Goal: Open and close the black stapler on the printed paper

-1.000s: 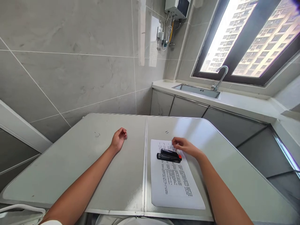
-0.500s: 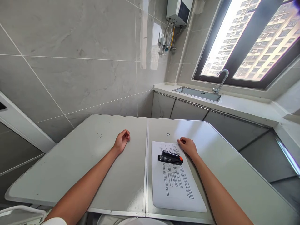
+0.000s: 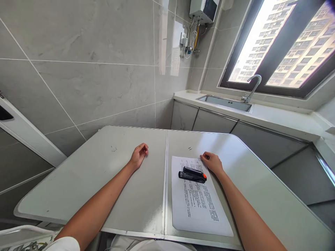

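Note:
My left hand [image 3: 139, 155] rests on its side on the left half of the table, fingers loosely curled in, and nothing shows in it. Beside the upper right edge of a printed sheet of paper [image 3: 199, 209] lies my right hand [image 3: 211, 162]. Its fingers are folded, with no object visible between them; whether they touch the paper's edge is hard to make out. A black stapler [image 3: 193, 175] with an orange-red tip lies across the upper part of the paper, apart from both hands.
A seam divides the pale table [image 3: 136, 205]. Staples [image 3: 190, 148] lie beyond the paper, and thin scraps [image 3: 113, 149] are at the left. A white basket [image 3: 28, 232] stands by the near left corner. Behind are a counter with a sink [image 3: 225, 103] and a tiled wall.
The whole view has shifted slightly, so everything appears a little farther right. Both hands, the stapler and the paper keep their places on the table.

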A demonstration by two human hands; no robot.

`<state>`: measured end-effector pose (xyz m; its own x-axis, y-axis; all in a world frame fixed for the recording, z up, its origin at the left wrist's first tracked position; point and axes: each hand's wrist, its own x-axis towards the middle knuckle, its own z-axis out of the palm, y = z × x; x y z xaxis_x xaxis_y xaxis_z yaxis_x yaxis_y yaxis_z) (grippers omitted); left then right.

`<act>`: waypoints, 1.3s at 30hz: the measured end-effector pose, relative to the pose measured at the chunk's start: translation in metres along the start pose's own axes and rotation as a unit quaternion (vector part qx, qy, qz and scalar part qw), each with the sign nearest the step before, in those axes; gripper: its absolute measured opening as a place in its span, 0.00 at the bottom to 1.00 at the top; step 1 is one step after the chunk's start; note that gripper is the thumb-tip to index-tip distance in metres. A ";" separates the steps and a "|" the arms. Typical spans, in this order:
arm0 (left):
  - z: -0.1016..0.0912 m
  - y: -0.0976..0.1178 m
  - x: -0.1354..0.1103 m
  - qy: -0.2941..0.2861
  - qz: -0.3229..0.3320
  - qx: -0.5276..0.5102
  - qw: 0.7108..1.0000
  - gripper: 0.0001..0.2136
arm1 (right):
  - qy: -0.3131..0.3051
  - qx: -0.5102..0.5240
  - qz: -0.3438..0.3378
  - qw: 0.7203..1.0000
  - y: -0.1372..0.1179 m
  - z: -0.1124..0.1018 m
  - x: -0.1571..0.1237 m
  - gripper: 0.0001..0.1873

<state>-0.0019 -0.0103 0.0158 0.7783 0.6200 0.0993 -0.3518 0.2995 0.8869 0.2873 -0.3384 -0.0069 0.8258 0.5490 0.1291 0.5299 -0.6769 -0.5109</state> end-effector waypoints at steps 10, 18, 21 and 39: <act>0.001 0.000 0.000 -0.002 0.001 0.001 1.000 0.12 | 0.006 0.003 -0.004 1.000 -0.001 0.000 0.000 0.15; 0.001 0.001 -0.001 -0.008 0.005 0.016 1.000 0.12 | 0.036 0.063 -0.029 0.997 0.000 0.000 0.000 0.17; 0.001 0.001 -0.001 -0.010 0.005 0.016 1.000 0.12 | 0.053 0.105 -0.063 0.991 -0.002 0.002 0.000 0.18; 0.003 0.003 -0.003 -0.001 0.011 0.025 1.000 0.11 | -0.423 0.197 -0.247 0.849 -0.066 -0.053 -0.047 0.40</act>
<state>-0.0033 -0.0134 0.0194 0.7717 0.6244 0.1210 -0.3431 0.2485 0.9058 0.2232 -0.3455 0.0654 -0.0002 0.9870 -0.1609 0.5278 -0.1366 -0.8383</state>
